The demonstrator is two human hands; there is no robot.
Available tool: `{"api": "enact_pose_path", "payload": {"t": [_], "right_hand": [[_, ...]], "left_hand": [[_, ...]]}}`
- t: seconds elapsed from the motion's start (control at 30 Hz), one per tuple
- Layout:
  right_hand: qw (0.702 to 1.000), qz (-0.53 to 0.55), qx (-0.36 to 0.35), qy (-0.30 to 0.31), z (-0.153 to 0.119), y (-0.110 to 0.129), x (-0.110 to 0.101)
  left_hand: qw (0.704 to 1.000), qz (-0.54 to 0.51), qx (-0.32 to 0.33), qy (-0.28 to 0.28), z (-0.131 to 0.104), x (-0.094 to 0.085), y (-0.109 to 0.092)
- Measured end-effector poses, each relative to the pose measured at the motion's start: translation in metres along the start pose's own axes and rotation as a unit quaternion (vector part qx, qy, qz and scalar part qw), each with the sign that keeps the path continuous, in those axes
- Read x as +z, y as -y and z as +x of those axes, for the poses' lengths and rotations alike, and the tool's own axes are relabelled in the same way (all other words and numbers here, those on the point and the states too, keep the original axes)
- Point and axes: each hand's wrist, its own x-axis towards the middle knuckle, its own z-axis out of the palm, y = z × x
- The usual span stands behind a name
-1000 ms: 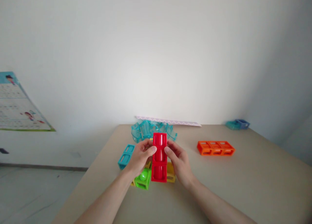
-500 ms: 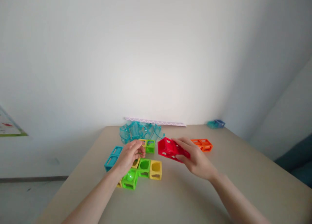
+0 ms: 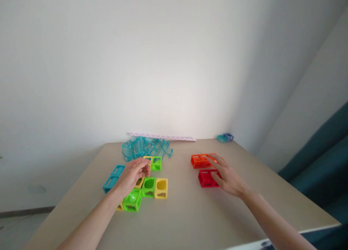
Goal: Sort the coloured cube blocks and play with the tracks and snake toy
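Note:
A red block (image 3: pixel 208 179) lies on the table in front of an orange block (image 3: pixel 200 161). My right hand (image 3: pixel 226 175) is over the red block's right end, its fingers apart, the fingertips near both blocks. My left hand (image 3: pixel 133 173) hovers over the left group with its fingers curled together; whether anything small is inside cannot be seen. Beneath and beside it are a green block (image 3: pixel 148 187), a yellow block (image 3: pixel 161 188), a nearer green block (image 3: pixel 133 200) and a blue block (image 3: pixel 112 180). Part of this group is hidden by my left hand.
Clear teal plastic pieces (image 3: pixel 144 147) lie at the back left, with a patterned strip (image 3: pixel 165 137) behind them by the wall. A green block (image 3: pixel 157 163) sits before them. A small dark blue block (image 3: pixel 228 137) is at the back right corner. A teal curtain (image 3: pixel 320 170) hangs at the right.
The red block, earlier held in the air by my right hand, now rests on the table and my right hand's fingers have spread. The view has turned to the right. My left hand stays over the left group.

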Motion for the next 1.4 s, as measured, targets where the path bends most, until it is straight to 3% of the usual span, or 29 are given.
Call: {"api": "enact_pose_path", "payload": {"t": [0.1, 0.3, 0.73, 0.97, 1.3, 1.4], "right_hand": [[0.998, -0.037, 0.055, 0.013, 0.019, 0.015, 0.016], [0.995, -0.062, 0.047, 0.064, 0.032, 0.012, 0.036], [0.991, -0.065, 0.07, 0.096, 0.009, -0.015, 0.015], [0.994, -0.082, 0.043, 0.061, 0.008, -0.018, 0.019], [0.995, -0.048, -0.006, 0.089, 0.013, -0.027, 0.02], [0.997, -0.057, -0.003, 0.057, 0.014, -0.022, 0.02]], "left_hand": [[1.0, -0.003, -0.003, 0.001, 0.001, -0.001, 0.0], [1.0, -0.008, -0.001, -0.001, 0.001, -0.003, 0.003], [1.0, -0.011, -0.002, -0.001, 0.001, -0.003, 0.003], [1.0, -0.008, -0.005, 0.001, 0.002, -0.001, 0.002], [1.0, -0.008, 0.003, -0.008, 0.0, 0.003, 0.0], [1.0, -0.021, 0.002, -0.005, -0.001, 0.004, -0.001]]}}
